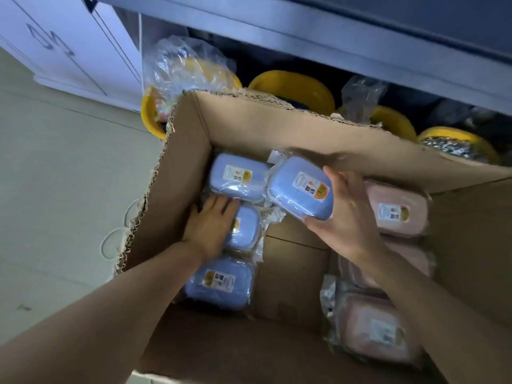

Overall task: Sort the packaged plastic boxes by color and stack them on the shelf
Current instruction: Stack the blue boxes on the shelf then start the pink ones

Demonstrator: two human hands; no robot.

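Note:
An open cardboard carton holds wrapped plastic boxes. Blue boxes lie in a column on its left side: one at the far end, one in the middle, one nearest me. Pink boxes lie along the right side, one far and one near. My right hand grips a tilted blue box lifted above the carton's middle. My left hand rests flat on the middle blue box, fingers reaching under the far one.
A blue-grey shelf runs across the top. Under it stand yellow bowls, some in clear plastic bags. A white cabinet stands at the top left. Pale floor lies to the carton's left.

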